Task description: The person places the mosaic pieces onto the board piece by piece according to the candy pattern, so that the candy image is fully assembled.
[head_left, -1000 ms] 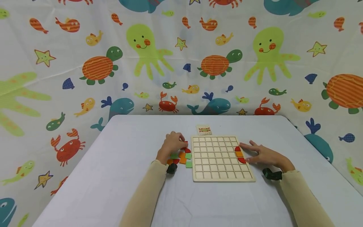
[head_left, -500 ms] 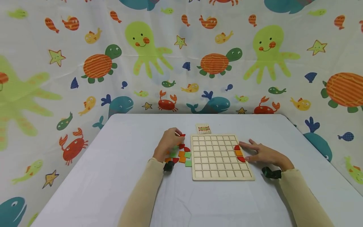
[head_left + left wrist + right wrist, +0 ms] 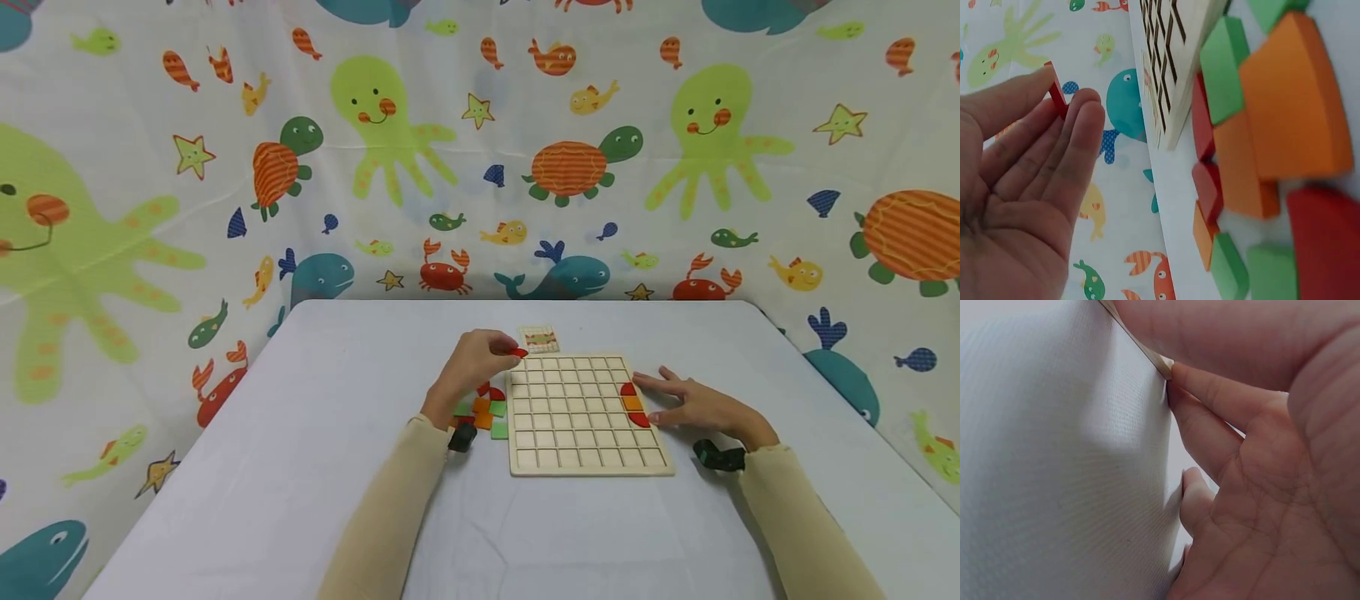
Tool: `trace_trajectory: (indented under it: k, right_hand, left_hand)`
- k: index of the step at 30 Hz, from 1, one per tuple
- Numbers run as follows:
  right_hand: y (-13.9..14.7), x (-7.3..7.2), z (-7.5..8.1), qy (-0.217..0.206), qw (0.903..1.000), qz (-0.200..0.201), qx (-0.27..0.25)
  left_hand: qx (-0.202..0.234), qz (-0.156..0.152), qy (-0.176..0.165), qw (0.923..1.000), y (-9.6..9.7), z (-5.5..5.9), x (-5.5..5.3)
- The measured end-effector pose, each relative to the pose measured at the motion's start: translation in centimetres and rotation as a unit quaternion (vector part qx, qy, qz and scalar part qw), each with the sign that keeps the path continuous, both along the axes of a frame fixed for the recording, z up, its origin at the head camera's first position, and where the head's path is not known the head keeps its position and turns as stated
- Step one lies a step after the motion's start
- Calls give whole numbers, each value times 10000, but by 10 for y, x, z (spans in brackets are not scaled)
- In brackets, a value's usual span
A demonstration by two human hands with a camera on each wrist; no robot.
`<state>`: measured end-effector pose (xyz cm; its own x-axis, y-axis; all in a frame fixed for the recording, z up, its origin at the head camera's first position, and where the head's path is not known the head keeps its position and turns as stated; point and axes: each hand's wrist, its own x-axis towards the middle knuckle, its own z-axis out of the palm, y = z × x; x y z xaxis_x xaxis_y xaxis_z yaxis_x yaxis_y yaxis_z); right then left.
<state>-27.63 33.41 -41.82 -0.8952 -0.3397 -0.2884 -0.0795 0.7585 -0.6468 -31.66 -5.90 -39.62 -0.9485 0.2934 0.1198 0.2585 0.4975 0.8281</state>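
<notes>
Near the board [image 3: 582, 436], the left hand [image 3: 472, 362] pinches apparently a red semicircle [image 3: 519, 352].

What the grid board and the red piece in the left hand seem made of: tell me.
Grid board: probably wood, matt, by its pale tan surface and dark grooves. Red piece: painted wood or plastic, smooth-looking; its even colour shows no grain.

Left sleeve [image 3: 386, 512] was long, plain beige, loosely cut, narrowing to gathered cuff [image 3: 422, 428]. Small black boxy device [image 3: 462, 437] was worn just beyond left sleeve's cuff; left hand [image 3: 472, 362], past same end, was bare. Well to right of left sleeve, right sleeve [image 3: 806, 525] was equally beige, lightly wrinkled; angular black wrist unit [image 3: 718, 458] sat beside it. Right hand [image 3: 705, 410] was bare.
</notes>
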Motion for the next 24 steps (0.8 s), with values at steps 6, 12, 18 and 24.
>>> trace_trajectory:
  k: [6,12,18,24]
  right_hand:
    - [1,-1,-2,17,10000,-2,19]
    - [2,1,-1,7,10000,-29,43]
    - [3,1,-1,-13,10000,-24,88]
    - [5,1,0,6,10000,15,32]
  left_hand:
    - [-213,-592,152,9979,23,4,-3]
    - [-509,-1176,231,9915,54,16,-7]
    - [-837,-1564,330,9836,86,17,-10]
    - [-1217,-1848,487,9740,115,7,-10]
